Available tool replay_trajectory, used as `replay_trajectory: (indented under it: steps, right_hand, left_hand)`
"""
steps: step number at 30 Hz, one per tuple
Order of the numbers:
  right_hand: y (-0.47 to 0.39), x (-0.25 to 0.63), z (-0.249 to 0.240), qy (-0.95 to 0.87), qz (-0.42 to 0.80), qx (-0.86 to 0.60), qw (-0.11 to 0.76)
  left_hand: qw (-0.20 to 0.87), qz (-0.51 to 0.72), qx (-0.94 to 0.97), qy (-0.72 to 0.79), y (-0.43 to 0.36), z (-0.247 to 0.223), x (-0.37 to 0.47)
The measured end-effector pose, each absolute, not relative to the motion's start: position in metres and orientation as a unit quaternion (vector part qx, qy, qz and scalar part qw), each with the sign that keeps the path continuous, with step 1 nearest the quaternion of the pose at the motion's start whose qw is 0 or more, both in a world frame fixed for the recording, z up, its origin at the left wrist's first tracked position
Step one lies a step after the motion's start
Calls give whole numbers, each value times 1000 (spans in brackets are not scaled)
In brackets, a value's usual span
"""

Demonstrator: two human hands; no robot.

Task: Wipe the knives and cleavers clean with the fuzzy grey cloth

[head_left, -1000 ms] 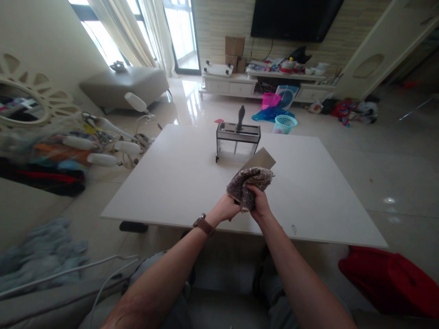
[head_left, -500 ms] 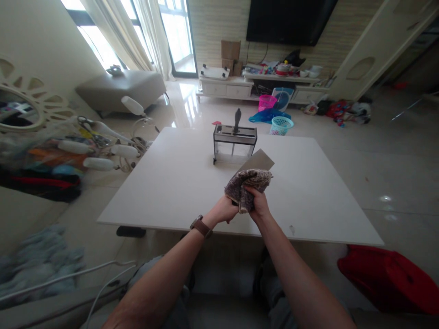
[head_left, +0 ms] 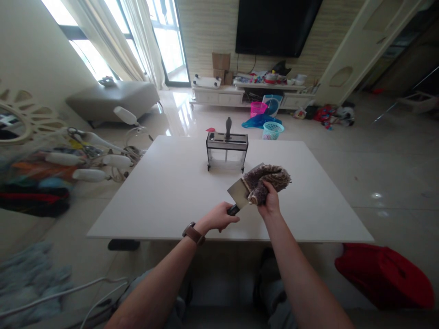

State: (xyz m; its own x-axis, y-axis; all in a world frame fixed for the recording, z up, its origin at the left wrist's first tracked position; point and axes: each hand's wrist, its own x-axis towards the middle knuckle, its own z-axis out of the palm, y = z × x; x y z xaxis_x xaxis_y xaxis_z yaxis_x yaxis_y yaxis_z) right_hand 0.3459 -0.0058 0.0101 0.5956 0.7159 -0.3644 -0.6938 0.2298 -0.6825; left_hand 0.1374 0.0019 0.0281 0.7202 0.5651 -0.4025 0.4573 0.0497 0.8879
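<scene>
My left hand (head_left: 221,216) is closed round the black handle of a cleaver (head_left: 238,193), whose broad metal blade points away and to the right. In my right hand (head_left: 270,199) is a folded brown, speckled cloth (head_left: 269,178), which lies over the outer part of the blade and hides most of it. A blade corner shows behind the cloth. Both hands are above the white table (head_left: 151,196). Beyond them stands a clear-sided knife block (head_left: 227,141) with a dark top, holding one upright knife with a dark handle (head_left: 228,128).
Behind the table are a turquoise basket (head_left: 273,130), a pink basket (head_left: 258,108) and a cluttered low TV cabinet (head_left: 226,97). A lamp with white shades (head_left: 118,161) lies close to the table's left edge. A red item (head_left: 384,276) is at the lower right.
The cloth has slid from near the handle outward along the blade with my right hand, baring the blade near the handle. My left hand still grips the handle. The view has shifted slightly.
</scene>
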Motion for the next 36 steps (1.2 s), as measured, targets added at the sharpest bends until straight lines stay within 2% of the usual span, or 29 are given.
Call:
replay_trajectory:
  steps: [4,12,19,28,31,36]
  right_hand:
    - [-12,324,14,-26,503,-438,745]
    - [-14,288,8,-124,507,-493,696]
    - [-14,290,5,-104,507,-491,701]
    - [-10,290,1,-62,458,-483,744]
    - [-10,294,1,-54,443,-484,753]
    - [-9,297,2,-53,440,-480,757]
  left_hand:
    - [628,66,677,378,0,25,145]
    - [624,136,645,419,-3,14,153]
    - [598,142,670,416,-5,13,153]
    - [618,109,666,403,4,11,149]
    - [572,78,698,423,9,10,147]
    - [425,122,773,456,7,8,151]
